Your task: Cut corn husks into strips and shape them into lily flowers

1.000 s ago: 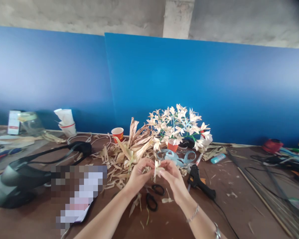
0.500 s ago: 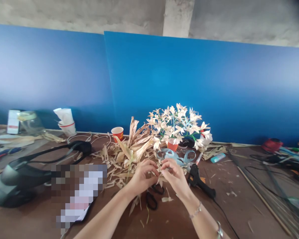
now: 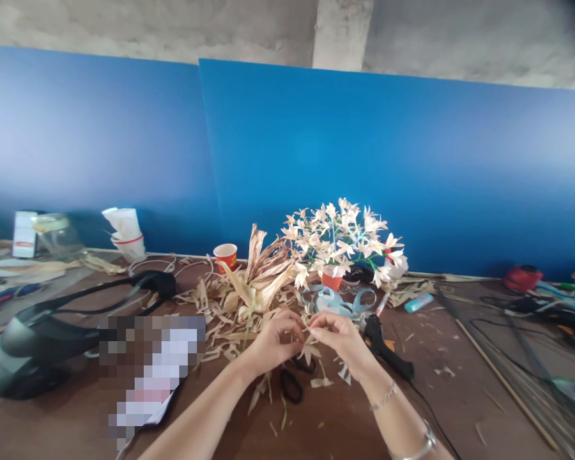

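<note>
My left hand and my right hand meet fingertip to fingertip low in the middle of the head view. Both are closed in a pinch on a small pale corn-husk flower, whose pointed petals hang just below the fingers. Its upper part is hidden by them. Under the hands lie black-handled scissors, their blades out of sight. Beyond stands a bunch of finished husk flowers on green and blue stems, in a red paper cup. Dried corn husks are heaped left of it.
A black glue gun with its cord lies right of my right hand. Blue ribbon curls behind the hands. A red cup, a blurred phone and a black-grey headset are on the left. Thin sticks lie far right.
My right hand has turned slightly and its forearm has shifted a little rightward. The flower's petals now show more openly below the fingers; my left hand stays nearly in place.
</note>
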Demonstrator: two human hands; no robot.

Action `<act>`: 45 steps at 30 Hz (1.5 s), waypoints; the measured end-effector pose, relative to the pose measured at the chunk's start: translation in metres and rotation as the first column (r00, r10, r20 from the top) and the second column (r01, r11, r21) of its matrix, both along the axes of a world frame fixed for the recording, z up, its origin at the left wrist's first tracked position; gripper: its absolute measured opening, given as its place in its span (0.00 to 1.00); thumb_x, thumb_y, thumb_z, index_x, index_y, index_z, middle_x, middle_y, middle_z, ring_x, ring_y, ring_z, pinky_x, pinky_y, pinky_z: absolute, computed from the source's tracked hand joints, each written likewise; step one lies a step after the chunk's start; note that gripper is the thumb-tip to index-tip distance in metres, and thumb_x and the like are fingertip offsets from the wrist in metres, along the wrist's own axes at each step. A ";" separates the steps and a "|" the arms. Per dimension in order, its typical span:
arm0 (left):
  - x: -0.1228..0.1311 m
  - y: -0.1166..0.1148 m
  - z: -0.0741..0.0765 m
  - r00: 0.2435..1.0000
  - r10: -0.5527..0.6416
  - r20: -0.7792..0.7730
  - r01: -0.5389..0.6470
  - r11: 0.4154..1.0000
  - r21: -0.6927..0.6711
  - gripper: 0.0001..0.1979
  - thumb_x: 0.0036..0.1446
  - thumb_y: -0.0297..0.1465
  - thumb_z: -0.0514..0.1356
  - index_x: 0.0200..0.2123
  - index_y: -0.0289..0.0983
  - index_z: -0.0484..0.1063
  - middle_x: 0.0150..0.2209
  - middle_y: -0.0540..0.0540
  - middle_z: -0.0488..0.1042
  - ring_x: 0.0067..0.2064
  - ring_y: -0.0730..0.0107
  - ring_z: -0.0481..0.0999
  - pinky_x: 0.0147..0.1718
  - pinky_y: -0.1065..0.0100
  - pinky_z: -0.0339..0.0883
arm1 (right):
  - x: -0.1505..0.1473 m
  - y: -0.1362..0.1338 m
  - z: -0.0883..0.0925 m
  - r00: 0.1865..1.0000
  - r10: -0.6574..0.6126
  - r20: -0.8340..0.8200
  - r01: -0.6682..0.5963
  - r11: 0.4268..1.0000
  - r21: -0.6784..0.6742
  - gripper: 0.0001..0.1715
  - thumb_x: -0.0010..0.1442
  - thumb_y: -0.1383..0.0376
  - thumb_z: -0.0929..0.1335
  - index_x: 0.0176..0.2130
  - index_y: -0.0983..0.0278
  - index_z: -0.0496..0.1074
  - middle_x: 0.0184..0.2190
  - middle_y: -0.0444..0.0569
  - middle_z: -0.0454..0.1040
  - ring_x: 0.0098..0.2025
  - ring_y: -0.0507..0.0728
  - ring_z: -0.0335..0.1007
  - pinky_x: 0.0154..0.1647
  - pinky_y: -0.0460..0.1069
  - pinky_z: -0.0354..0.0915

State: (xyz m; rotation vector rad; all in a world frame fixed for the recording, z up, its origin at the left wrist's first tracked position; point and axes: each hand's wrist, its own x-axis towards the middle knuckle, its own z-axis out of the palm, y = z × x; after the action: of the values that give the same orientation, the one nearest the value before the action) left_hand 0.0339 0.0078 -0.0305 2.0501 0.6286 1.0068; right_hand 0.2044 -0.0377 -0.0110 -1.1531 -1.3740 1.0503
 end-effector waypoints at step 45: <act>0.006 -0.002 -0.003 0.925 0.380 0.001 -0.349 0.849 0.398 0.05 0.46 0.23 0.59 0.23 0.38 0.69 0.32 0.46 0.71 0.39 0.63 0.68 0.39 0.60 0.61 | -0.021 -0.009 -0.005 0.708 -0.462 0.534 0.037 0.779 0.625 0.07 0.51 0.73 0.63 0.28 0.61 0.67 0.38 0.50 0.65 0.43 0.60 0.61 0.44 0.56 0.59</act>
State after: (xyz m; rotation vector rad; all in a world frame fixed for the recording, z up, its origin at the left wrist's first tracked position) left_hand 0.0403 0.0061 -0.0337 2.3810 0.9484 1.3673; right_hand 0.1836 -0.0472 -0.0157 -1.2427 -1.8322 -0.0791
